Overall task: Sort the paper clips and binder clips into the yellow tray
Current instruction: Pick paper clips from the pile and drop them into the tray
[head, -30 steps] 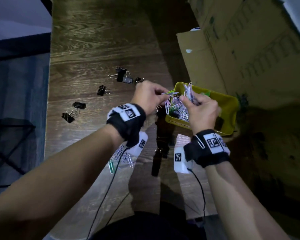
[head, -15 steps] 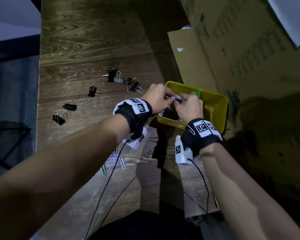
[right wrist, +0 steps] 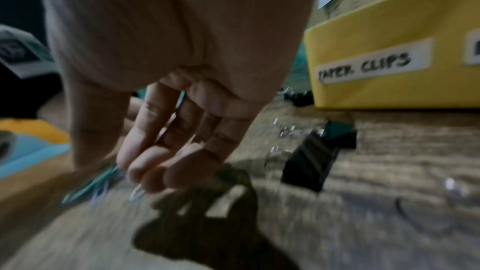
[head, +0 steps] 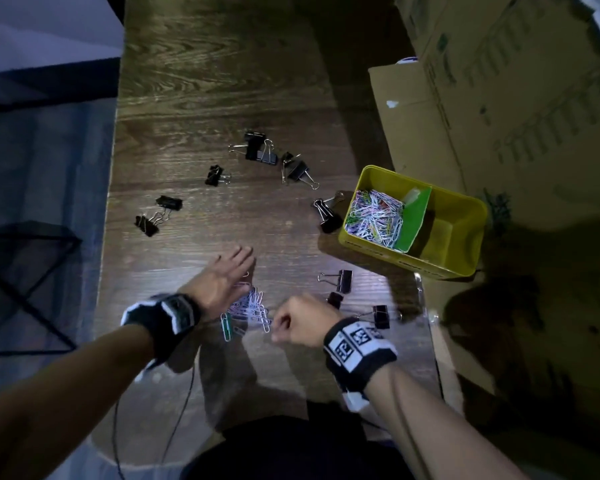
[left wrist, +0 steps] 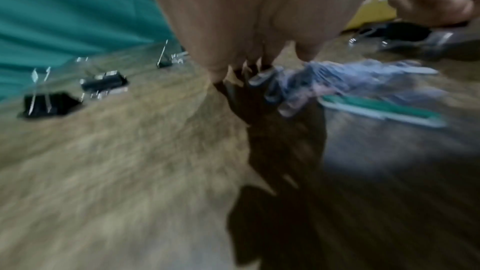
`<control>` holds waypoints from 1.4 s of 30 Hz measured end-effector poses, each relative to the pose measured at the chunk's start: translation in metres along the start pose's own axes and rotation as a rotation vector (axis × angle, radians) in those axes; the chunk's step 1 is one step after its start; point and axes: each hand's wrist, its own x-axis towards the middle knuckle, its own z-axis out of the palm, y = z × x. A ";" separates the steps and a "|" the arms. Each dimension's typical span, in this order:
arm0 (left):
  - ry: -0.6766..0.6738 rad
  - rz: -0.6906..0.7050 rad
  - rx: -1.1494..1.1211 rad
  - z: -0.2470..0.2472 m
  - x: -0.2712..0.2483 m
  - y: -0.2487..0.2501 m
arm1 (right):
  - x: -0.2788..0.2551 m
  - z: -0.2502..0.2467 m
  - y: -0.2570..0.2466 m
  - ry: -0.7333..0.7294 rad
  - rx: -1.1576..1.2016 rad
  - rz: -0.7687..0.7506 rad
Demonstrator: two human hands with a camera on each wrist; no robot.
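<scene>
The yellow tray (head: 395,258) sits at the right of the wooden table, its left compartment full of coloured paper clips (head: 374,216) beside a green divider (head: 413,223). Its wall (right wrist: 389,28) bears a "PAPER CLIPS" label (right wrist: 369,65). A loose pile of paper clips (head: 252,306) (left wrist: 363,77) with a big green clip (head: 226,326) lies near me. My left hand (head: 236,265) (left wrist: 246,28) reaches over the pile's left side with straight fingers. My right hand (head: 284,323) (right wrist: 150,171) has curled fingers pinching a paper clip at the pile's right edge.
Black binder clips lie scattered: three near my right hand (head: 342,280) (right wrist: 317,157), one by the tray (head: 326,213), several farther back and left (head: 260,150) (left wrist: 103,83). Cardboard boxes (head: 499,98) stand behind and right of the tray. The table's left edge (head: 115,202) drops to the floor.
Both hands have left the tray and come back toward me to the loose pile. The clips they held over the tray now lie in its left compartment.
</scene>
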 end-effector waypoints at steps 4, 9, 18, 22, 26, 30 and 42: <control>0.100 0.036 -0.123 0.045 -0.042 0.002 | 0.014 0.031 -0.006 -0.085 -0.071 0.077; 0.320 -0.006 -0.165 0.047 -0.075 -0.002 | 0.029 0.033 -0.016 0.170 -0.078 0.136; 0.185 -0.318 -0.147 0.042 -0.062 0.024 | 0.041 0.059 -0.047 0.236 -0.310 0.198; 0.241 -0.231 -0.173 0.033 -0.053 0.031 | 0.044 0.062 -0.052 0.223 -0.305 0.160; 0.295 -0.154 -0.211 0.028 -0.057 0.024 | 0.046 0.060 -0.050 0.219 -0.275 0.130; 0.275 -0.057 -0.232 0.029 -0.059 0.009 | 0.049 0.057 -0.048 0.192 -0.279 0.122; 0.193 -0.084 -0.189 0.001 -0.048 -0.009 | 0.048 0.045 -0.047 0.215 0.040 0.280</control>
